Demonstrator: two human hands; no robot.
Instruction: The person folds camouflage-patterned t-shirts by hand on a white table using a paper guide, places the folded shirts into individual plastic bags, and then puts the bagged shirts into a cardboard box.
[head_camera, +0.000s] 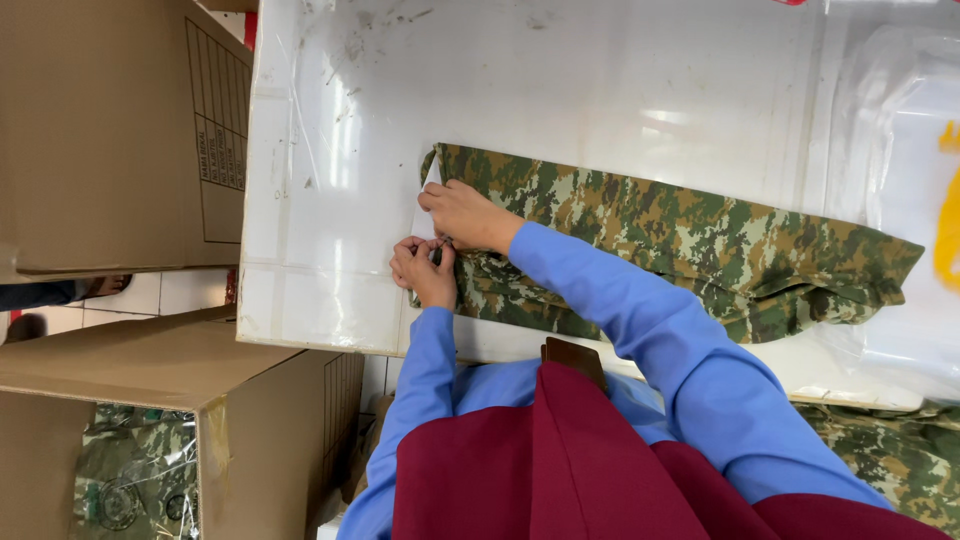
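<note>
Blue long sleeves (640, 330), maroon apron (560, 470)

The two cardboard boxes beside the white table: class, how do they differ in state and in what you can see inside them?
The upper cardboard box shows only plain closed sides, one with a printed grid. The lower cardboard box stands open, with plastic-wrapped camouflage garments showing inside and tape at its corner. Both are brown and stand beside the white table.

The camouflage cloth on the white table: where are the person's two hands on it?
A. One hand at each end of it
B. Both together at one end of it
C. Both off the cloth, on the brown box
B: the left hand and right hand meet at the same end of the folded camouflage cloth, by a small white tag, on the white table.
</note>
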